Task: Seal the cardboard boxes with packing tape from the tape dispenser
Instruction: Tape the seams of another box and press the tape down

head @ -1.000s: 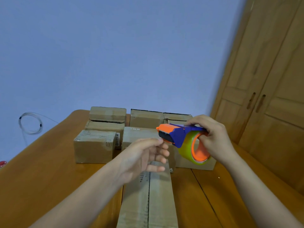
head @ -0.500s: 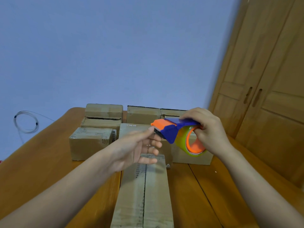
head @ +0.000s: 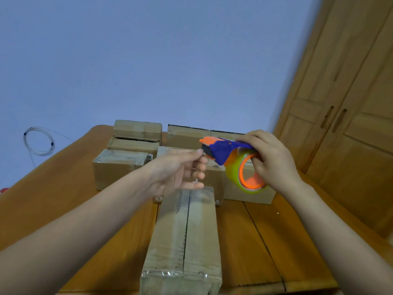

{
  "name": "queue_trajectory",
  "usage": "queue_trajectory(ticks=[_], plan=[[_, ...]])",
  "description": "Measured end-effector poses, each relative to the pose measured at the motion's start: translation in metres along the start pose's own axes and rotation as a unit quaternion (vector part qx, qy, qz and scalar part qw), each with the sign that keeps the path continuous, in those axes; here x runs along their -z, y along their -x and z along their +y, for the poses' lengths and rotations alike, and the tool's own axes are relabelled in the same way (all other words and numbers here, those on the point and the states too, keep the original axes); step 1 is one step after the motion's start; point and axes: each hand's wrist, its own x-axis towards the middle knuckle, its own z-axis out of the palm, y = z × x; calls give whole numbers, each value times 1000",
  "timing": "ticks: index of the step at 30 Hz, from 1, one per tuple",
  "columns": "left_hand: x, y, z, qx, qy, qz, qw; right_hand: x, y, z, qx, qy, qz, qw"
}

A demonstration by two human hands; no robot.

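Behind, perhaps seven stacked boxes (head: pixel 120 167).

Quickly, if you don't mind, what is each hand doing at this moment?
Left hand: fingertips at the tape dispenser's front end; whether they pinch the tape cannot be told.
Right hand: holding the tape dispenser, fingers curled round it.

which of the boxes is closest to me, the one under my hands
The long narrow box lying lengthwise toward you, its centre seam running down the top. The other boxes are shorter and clustered at the table's far end.
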Motion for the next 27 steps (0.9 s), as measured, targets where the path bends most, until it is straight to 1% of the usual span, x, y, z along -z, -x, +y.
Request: queue_trajectory(ticks=[2, 3, 5, 8, 10, 12, 18, 22, 25, 27], plan=[[5, -4, 5, 18, -23, 34, 999, -2, 0, 0, 48, 76, -18, 996], [8, -6, 8, 29, -40, 52, 997, -3, 1, 0, 55, 89, -19, 994], [14, -9, 12, 31, -87, 69, 993, -5, 2, -1, 38, 66, -19, 997], [19, -12, 19, -6, -158, 88, 983, -10, 5, 2, 36, 28, -25, 999], [19, -13, 21, -10, -195, 105, 975, -13, 6, 3, 44, 38, -37, 998], [19, -14, 21, 6, -225, 110, 968, -16, 5, 3, 61, 61, -46, 995], [33, -16, 7, 37, -256, 92, 962, -18, 10, 6, 130, 99, -50, 985], [37, -22, 0, 46, -276, 81, 957, -22, 18, 6, 122, 90, -76, 985], [57, -17, 0, 56, -286, 85, 953, -15, 30, 22, 109, 91, -88, 986], [77, -9, -1, 60, -291, 60, 953, -6, 42, 33, 98, 104, -88, 986]])
